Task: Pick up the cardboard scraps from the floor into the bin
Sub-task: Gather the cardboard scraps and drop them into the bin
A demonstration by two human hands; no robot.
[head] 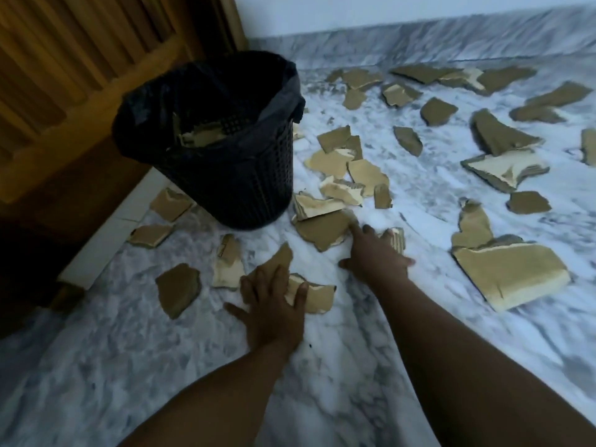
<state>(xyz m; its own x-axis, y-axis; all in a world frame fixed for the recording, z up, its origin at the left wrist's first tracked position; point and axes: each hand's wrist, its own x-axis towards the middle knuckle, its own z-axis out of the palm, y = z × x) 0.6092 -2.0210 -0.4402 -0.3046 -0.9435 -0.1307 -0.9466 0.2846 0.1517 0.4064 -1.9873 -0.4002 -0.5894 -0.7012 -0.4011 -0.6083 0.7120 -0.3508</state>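
Where the wooden door (80, 91) fills the left edge, a pale threshold strip (106, 233) runs along its foot, with two cardboard scraps lying just beside it, one (170, 204) nearer the bin and one (151, 235) closer to the camera; right of the door stands the black mesh bin (238, 175), upright on the marble floor (161, 366), lined with a black bag (154, 101) folded over its rim, and a few torn scraps (200, 135) already lie inside it. Further right, below the bin, a dark scrap (177, 293) and a pale, peeled scrap (227, 264) lie apart on the floor; next to them the left hand (274, 309) lies flat, fingers straight and spread, pressing on a pointed scrap (277, 256) and on a ragged scrap (317, 296) under its thumb side, gripping nothing. Right of it the right hand (374, 253) reaches forward, fingers extended and splayed; its forefinger touches a broad brown scrap (322, 229) at the bin's foot, while its outer fingers lie over a small corrugated scrap (398, 238); nothing is grasped. Beyond the hands a cluster of scraps (348, 169) lies beside the bin; on the right a large pale sheet (509, 275) lies near the right forearm, and many more scraps (503, 137) are scattered toward the marble skirting (419, 37) under the white wall (387, 11).
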